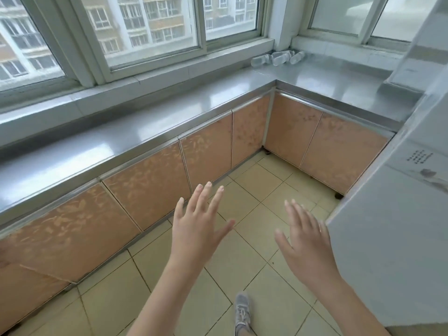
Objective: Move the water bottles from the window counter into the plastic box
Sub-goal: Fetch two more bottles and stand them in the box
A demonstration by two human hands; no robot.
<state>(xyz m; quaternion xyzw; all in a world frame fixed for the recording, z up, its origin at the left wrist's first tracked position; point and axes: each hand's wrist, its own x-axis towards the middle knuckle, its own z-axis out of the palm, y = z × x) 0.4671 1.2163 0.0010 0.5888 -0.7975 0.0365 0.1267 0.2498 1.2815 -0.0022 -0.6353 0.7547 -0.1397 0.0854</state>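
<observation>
Head view: water bottles [278,58] on counter corner [315,76], well beyond both hands.

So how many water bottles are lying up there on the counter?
3, I think: water bottles lying side by side in the far corner of the counter under the window. They're blurry, so another could hide there.

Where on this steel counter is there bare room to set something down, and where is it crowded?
The long counter run below the window sill is bare, as is the side run toward the white appliance. Only the far corner is crowded, where the water bottles lie.
</observation>
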